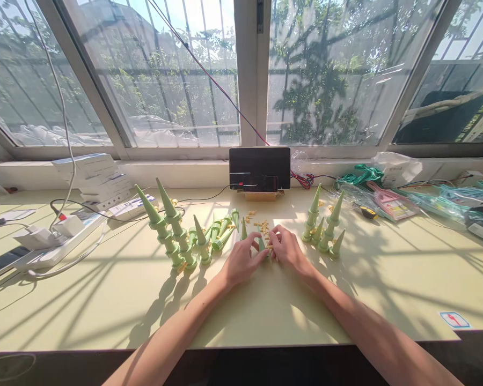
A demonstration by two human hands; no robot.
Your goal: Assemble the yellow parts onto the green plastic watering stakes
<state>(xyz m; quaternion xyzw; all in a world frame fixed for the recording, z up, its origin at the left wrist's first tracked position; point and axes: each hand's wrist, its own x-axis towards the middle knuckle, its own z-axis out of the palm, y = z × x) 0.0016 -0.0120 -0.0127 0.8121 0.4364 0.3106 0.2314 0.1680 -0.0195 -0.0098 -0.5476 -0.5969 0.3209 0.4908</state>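
Close together at the middle of the table, both my hands are at work on a small light green cone piece (261, 239). My left hand (241, 261) is closed around it, thumb and fingers at its sides. The fingers of my right hand (287, 251) are pinched on a tiny yellow piece (270, 247) against its right side; the fingers partly hide the contact. Just behind stands another green cone (243, 228), and loose yellow pieces (261, 223) are scattered beyond my fingertips.
Tall green spired towers (171, 214) stand left, beside green parts (224, 236) lying in a heap. More green spires (330, 225) stand right. A tablet (260, 161) with a phone before it leans at the back. A power strip (60, 244) with cables lies far left; plastic bags (446, 201) lie right.
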